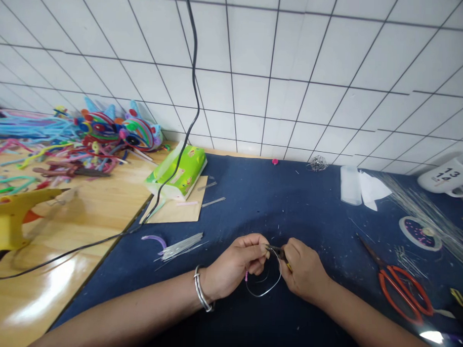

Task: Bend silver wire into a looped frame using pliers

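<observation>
My left hand [239, 265], with a silver bangle [200, 290] at its wrist, pinches a thin wire loop [267, 292] that hangs in a curve below the fingers. A small pink piece [246, 276] sits on the loop's left side. My right hand [306, 270] is wrapped round small pliers [277, 251] with dark jaws and a bit of yellow handle showing. The jaws meet the wire right at my left fingertips; the exact grip there is too small to tell.
On the dark blue mat lie red-handled scissors [402, 291], cut wires [182, 246], a round dish [420, 233] and a green tissue pack [182, 172]. A yellow glue gun [9, 216] and its black cable stand left. A white mug [446, 176] is at the far right.
</observation>
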`<state>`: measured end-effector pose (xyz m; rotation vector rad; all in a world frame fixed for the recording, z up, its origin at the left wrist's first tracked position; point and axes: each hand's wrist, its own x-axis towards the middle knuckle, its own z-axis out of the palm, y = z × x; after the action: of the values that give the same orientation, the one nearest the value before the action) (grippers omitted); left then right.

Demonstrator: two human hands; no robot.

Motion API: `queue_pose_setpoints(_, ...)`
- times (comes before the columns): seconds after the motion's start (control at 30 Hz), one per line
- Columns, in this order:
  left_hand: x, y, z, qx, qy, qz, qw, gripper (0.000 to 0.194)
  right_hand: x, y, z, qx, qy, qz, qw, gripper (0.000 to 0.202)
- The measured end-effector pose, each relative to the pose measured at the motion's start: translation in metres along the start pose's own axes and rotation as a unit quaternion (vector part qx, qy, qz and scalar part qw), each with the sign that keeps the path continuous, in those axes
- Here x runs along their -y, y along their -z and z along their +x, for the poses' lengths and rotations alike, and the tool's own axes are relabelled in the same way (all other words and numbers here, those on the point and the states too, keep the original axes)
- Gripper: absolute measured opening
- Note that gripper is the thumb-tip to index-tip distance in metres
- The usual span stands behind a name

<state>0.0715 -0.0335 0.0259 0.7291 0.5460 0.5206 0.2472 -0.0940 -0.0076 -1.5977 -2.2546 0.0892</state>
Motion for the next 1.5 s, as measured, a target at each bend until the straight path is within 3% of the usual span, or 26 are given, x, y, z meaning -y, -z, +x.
queue_pose_setpoints(1.5, 0.0005, -0.0016, -0.0011, 0.000, -0.002, -0.003, 1.000, 0.009, 0.0002, -0.0002, -0.0013, 0.031, -0.017, 0.002, 0.999, 0.012)
